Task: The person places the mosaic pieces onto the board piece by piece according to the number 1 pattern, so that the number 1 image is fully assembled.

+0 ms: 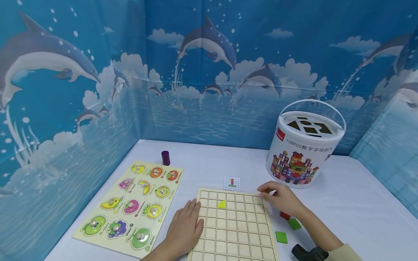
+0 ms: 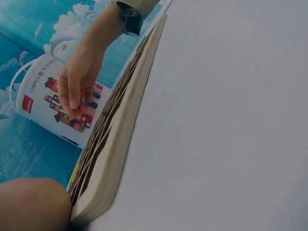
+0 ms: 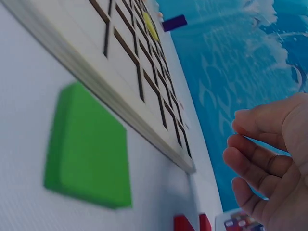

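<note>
My left hand (image 1: 185, 227) rests flat along the left edge of a wooden grid board (image 1: 233, 228), fingers straight. A yellow piece (image 1: 222, 204) sits in one cell near the board's top. Over the board's upper right corner is my right hand (image 1: 283, 200), its fingers loosely bent; the right wrist view shows nothing between thumb and fingers. Beneath and beside that hand lie a red piece (image 1: 285, 215) and two green square tiles, one nearer (image 1: 281, 237) and one farther (image 1: 294, 224). Just beyond the board's top edge lies a small grid card (image 1: 232, 183) with a red and green pattern.
A fruit puzzle board (image 1: 130, 206) lies on the left, with a purple cylinder (image 1: 166, 158) behind it. At the back right stands a white bucket (image 1: 300, 156) with a shape-hole lid and raised handle. Dolphin-print curtains (image 1: 202, 116) enclose the white table (image 1: 209, 154).
</note>
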Action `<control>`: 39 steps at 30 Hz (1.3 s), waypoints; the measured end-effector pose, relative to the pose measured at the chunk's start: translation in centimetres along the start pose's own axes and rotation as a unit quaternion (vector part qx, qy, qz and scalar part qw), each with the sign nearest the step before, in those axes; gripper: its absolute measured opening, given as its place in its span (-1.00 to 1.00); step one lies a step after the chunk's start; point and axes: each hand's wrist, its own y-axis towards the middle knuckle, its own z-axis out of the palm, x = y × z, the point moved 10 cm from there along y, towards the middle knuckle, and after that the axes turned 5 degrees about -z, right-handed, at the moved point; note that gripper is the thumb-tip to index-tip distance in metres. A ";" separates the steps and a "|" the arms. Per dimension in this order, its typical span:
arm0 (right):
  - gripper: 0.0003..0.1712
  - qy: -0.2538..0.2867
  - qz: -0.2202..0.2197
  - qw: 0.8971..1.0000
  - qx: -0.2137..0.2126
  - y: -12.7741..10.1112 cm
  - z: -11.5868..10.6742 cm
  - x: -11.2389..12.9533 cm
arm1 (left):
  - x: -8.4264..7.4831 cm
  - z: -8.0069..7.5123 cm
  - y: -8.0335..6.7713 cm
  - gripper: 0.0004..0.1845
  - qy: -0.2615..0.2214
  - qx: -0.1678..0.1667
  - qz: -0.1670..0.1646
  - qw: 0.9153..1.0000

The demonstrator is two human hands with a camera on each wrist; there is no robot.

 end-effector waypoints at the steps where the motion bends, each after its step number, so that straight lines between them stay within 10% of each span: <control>1: -0.81 -0.003 0.001 1.000 -0.004 -0.1 -0.4 -0.3 | 0.0 0.1 0.0 -0.42 -0.001 0.004 0.000 1.000; 16: -0.73 -0.008 0.084 0.996 -0.037 -1.1 -2.8 -4.6 | 0.8 1.8 -0.1 -0.18 -0.018 0.075 -0.011 0.997; 39: -0.59 -0.077 0.140 0.987 -0.028 -1.5 -3.0 -7.5 | 0.7 1.5 -0.3 -0.07 -0.031 0.085 -0.012 0.996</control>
